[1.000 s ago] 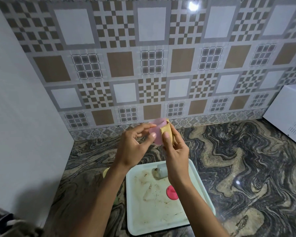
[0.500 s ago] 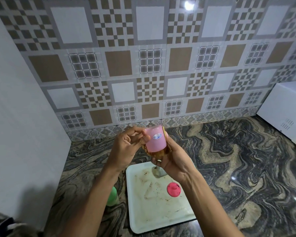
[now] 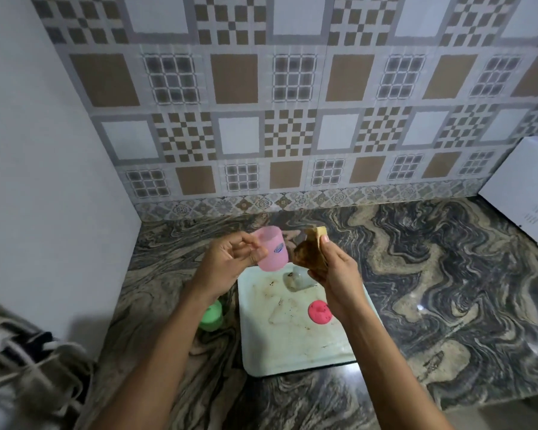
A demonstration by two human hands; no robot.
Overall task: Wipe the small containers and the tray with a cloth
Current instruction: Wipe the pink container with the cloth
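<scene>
The left hand [image 3: 230,259] grips the pink container [image 3: 271,249], axis near-upright, while the cloth [image 3: 311,252] (pinched in the right hand [image 3: 339,274]) waits just at its 3 o'clock.

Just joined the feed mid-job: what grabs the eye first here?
The pink container stands out, held up by the left hand, with the stained brown cloth gripped in the right hand beside it. Below them lies the smeared pale tray carrying a pink lid and a clear container; a green container sits on the counter off its left edge.
</scene>
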